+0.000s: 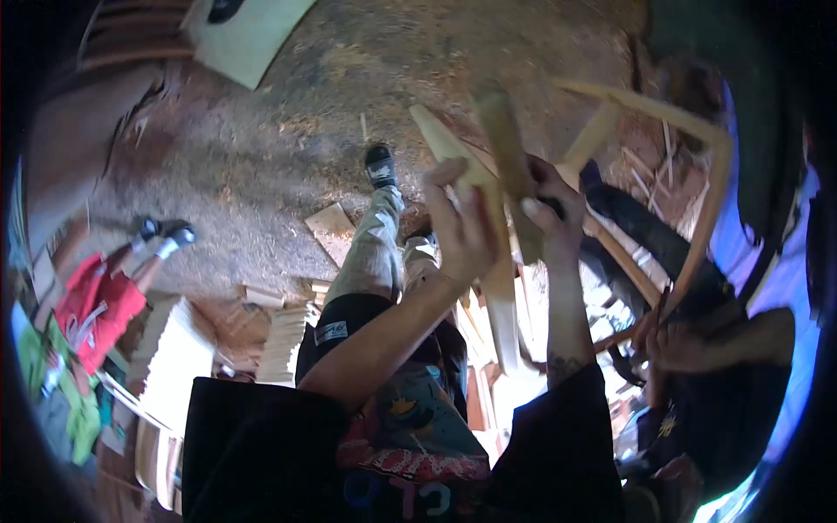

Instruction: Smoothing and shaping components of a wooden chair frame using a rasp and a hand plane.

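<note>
My left hand (464, 228) is closed around a long, pale, shaped wooden piece (499, 288), its narrow end pointing up and away from me. Just to the right, my right hand (556, 207) grips a shorter wooden block (506, 131), smeared by motion, with the thumb pressed on its side. The block and the long piece are held close together at a slight angle. Whether they touch, I cannot tell.
On the right a co-worker (724, 383) in dark clothes has a hand on a wooden chair-like frame (719, 174). Another person in red shorts (100, 314) is at the left. Stacked pale wood pieces (179, 349) stand lower left. A flat board (331, 231) lies on the dusty floor.
</note>
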Available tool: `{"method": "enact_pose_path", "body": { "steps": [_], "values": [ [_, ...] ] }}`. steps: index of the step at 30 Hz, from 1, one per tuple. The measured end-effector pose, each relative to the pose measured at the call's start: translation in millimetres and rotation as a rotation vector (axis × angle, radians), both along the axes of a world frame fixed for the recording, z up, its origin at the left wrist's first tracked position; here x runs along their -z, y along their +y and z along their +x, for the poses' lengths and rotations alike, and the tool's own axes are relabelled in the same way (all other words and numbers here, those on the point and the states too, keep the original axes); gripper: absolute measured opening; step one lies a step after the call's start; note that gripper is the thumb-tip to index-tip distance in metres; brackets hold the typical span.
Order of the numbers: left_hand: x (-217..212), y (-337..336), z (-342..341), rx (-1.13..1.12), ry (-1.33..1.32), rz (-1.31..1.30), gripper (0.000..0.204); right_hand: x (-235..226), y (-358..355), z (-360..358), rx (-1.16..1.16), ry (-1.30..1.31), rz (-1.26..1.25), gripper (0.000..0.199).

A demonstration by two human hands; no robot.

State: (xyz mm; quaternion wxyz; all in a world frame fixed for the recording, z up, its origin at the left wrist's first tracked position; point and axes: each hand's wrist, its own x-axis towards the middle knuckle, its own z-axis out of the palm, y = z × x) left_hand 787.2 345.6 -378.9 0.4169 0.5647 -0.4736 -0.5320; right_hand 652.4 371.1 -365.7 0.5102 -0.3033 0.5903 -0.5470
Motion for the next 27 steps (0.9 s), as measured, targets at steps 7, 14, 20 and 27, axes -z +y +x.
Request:
{"method": "enact_pose_path", "body": {
  "steps": [7,14,20,27],
  "values": [
    [-6,1,-3,0.065,-0.007,0.011,0.044,-6,59,20,0.363,-0.242,-0.085,0.015],
    [9,-4,4,0.059,0.131,0.101,0.044,0,69,25,0.182,0.022,-0.034,0.018],
    [6,4,6,0.128,-0.12,-0.057,0.04,-22,54,29,0.21,0.006,-0.159,0.019],
    [-3,0,5,0.063,0.062,0.082,0.041,-10,-26,19,0.08,0.199,-0.116,0.024]
  ]
}}
